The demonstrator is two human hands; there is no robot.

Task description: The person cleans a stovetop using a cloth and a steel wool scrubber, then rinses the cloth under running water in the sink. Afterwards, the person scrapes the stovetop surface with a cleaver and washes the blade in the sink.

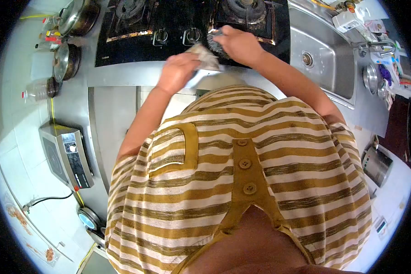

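A black gas stove with two burners and two knobs spans the top of the view. My right hand grips a grey wire scourer and rests it on the stove's front part, right of the knobs. Just left of it, my left hand is closed on a pale, stained cloth at the stove's front edge. Rust-brown grime lines the burner surrounds. The left hand's fingertips are partly hidden by the cloth and slightly blurred.
A steel sink with a faucet lies right of the stove. Lidded pots and bottles stand at the left. An induction cooker is lower left, and a steel pot is at the right.
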